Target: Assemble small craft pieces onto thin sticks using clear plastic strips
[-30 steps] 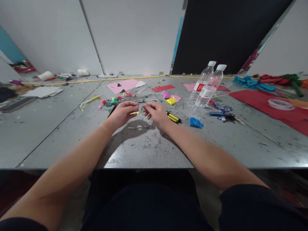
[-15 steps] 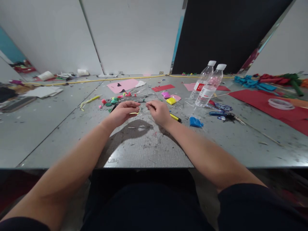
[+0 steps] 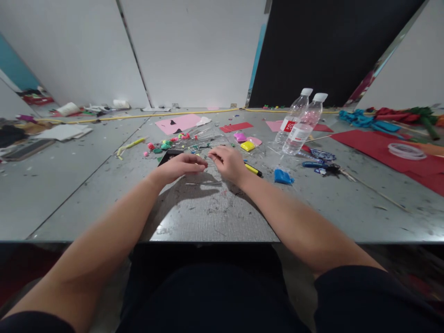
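Note:
My left hand (image 3: 181, 166) is above the middle of the table, fingers and thumb brought together in a pinch. Facing it, my right hand (image 3: 227, 163) also pinches with thumb and forefinger. A small gap separates the fingertips; whatever they hold is too small to make out. Just behind my left hand lies a black box (image 3: 169, 156). Thin metal rods (image 3: 203, 184) rest on the table below the hands. Beside my right wrist is a yellow and black cutter knife (image 3: 253, 169). Colourful pompom stems (image 3: 175, 140) spread out beyond the left hand.
Two clear bottles (image 3: 301, 129) stand upright at the right. Nearby are a blue packet (image 3: 283, 176), a yellow packet (image 3: 247, 146) and pliers (image 3: 317, 164). Red sheets (image 3: 374, 148) cover the right side. A yellow-green pipe cleaner (image 3: 130, 146) lies left.
My left hand has moved slightly right and down, baring more of the black box. A yellow strip by its fingers no longer shows. My right hand's fingers have shifted a little.

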Demonstrator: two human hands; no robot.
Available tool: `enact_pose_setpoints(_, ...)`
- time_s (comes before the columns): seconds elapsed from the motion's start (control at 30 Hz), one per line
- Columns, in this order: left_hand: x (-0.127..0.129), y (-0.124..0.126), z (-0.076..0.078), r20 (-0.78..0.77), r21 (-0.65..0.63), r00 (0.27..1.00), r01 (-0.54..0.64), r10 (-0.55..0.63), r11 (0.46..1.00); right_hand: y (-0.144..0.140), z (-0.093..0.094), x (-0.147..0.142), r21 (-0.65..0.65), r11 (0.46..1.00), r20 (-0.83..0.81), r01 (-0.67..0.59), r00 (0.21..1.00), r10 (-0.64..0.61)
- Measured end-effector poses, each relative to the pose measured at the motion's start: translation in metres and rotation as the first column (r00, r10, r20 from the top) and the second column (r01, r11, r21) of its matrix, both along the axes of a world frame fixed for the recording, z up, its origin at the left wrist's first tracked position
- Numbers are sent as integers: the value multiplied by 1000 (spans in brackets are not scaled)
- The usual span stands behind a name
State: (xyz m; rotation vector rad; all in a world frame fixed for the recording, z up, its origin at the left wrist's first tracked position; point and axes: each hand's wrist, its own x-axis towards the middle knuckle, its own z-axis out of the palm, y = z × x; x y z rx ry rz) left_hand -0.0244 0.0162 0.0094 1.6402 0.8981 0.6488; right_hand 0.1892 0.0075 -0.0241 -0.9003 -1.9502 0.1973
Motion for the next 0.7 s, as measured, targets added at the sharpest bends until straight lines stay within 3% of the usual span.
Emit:
enact_pose_setpoints(0.1,6,-2,-1,-27,101,997,-63,66,993,-4,1,-5,-61,998,-83,-20,996,15)
enact_pose_setpoints(0.27,8,-2,-2,-1,126,997,-71,72,989,-6,-2,-10,-200,974,-253,-106,966,53)
enact_pose_setpoints(0.5,8,-7,5,-25,52,999,-41,43,998,-2,0,-5,-221,964,-229,-144,969,93)
enact_pose_setpoints(0.7,6,-2,4,-35,170,999,-5,11,985,-2,0,-8,-287,945,-274,-155,959,75)
